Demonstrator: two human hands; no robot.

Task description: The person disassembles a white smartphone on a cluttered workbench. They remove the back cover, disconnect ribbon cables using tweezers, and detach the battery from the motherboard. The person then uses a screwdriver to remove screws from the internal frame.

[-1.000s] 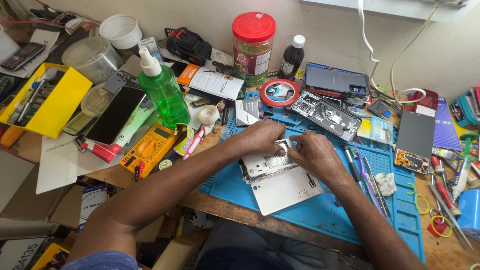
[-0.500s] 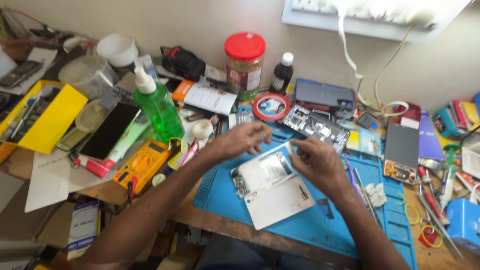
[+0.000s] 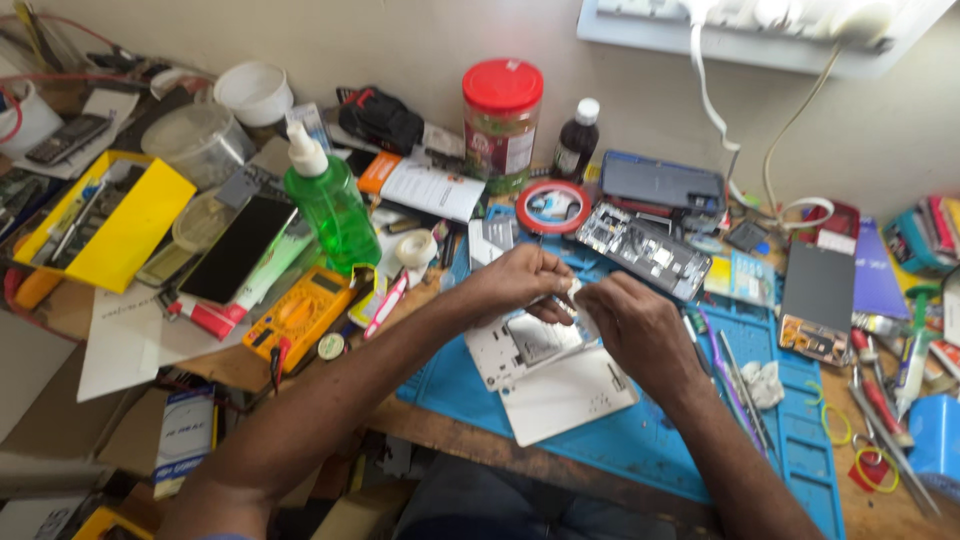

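An opened white phone (image 3: 525, 345) lies on a white back panel (image 3: 570, 395) on the blue work mat (image 3: 620, 440). My left hand (image 3: 515, 280) rests on the phone's far edge with its fingers curled over it. My right hand (image 3: 635, 320) is at the phone's top right corner, fingertips pinched beside the left hand on a small pale part that I cannot make out. Both forearms reach in from the bottom of the view.
A green pump bottle (image 3: 330, 205), a yellow multimeter (image 3: 298, 315), a red-lidded jar (image 3: 500, 120), a dark bottle (image 3: 575, 140), a red tape roll (image 3: 553, 207), other opened phones (image 3: 650, 245) and a yellow tray (image 3: 115, 225) crowd the bench. Tools lie at right (image 3: 880, 400).
The camera has tilted and moved closer. My hands have stayed on the phone's top edge, the fingers drawing together at its upper right corner.
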